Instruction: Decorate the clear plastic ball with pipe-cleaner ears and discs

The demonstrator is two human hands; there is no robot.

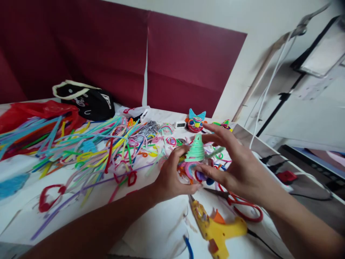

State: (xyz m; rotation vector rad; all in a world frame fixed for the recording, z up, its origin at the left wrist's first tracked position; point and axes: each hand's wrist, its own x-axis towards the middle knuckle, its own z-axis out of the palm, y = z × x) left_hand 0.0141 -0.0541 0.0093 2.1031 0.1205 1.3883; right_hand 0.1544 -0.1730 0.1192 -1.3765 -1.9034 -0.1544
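Pipe-cleaner piece (pixel 191 169), mint-green cone (pixel 196 149) on top, is up in both hands over the right half of the worktop (pixel 155 223). Cone roughly upright, tip up; lower part multicolored, pink band facing near side, partly covered by fingers. Left hand (pixel 171 176): fingers curled around the piece's left side, thumb along the bottom on the near side, holding it. Right hand (pixel 237 165): thumb on the piece's near side, index well spread from it; other fingertips hidden behind the cone, can't tell if they grip. Light green strand (pixel 215 152) sticks out beside cone base, between right thumb and index; can't tell if it's joined.

Below the hands, toward the near edge: yellow glue gun (pixel 215 230), nozzle pointing away from the near edge, toward the hands. Red-handled scissors (pixel 229 197) just beyond it, partly under the right hand. Far edge, near far right corner: blue-eared figure (pixel 196 124), small white clock (pixel 180 125) just left of it. Left half: big loose heap of pipe cleaners (pixel 107 144). Red plastic bag (pixel 40 109) and black bag (pixel 91 104) at the far left corner.
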